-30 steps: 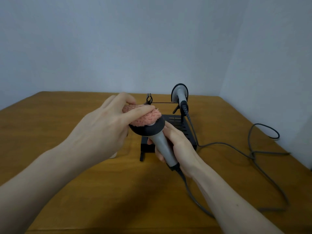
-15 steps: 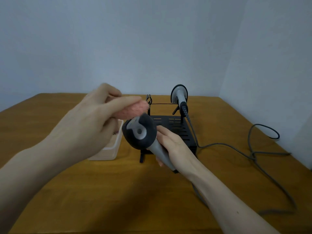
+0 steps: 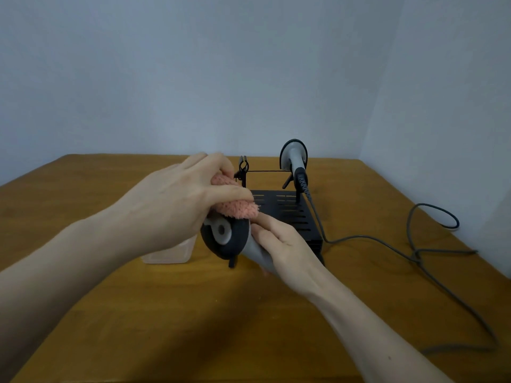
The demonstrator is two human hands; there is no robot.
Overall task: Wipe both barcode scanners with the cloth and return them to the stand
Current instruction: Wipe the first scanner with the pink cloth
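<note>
So the scanner being cleaned (image 3: 225, 239) is up in the air over the middle of the table (image 3: 193, 313), just in front of the stand (image 3: 287, 214). Its head is a rounded dark disc with a lighter grey inset and a small round spot, and it looks like matte plastic. The grey handle runs down into the right hand (image 3: 279, 244), whose fingers are curled round it. The left hand (image 3: 177, 203) has its fingers bunched around the cloth (image 3: 237, 210), a fluffy pink microfibre-looking thing, nubby and soft, pressed on the top edge of the scanner head.

Progress-wise I'd say we're roughly in the first half. This one is mid-wipe and not back on the stand. The second scanner (image 3: 294, 158) sits upright on the stand's far right post, and I can't tell whether it's been wiped.

The stand is black metal with a slotted base and thin wire uprights. A coiled strain relief leads into a thin grey cable (image 3: 414, 252) that loops loosely toward the table's right edge. A small translucent plastic tub (image 3: 171, 254) sits left of the stand, partly behind the left hand. The table is glossy wood-grain brown.
</note>
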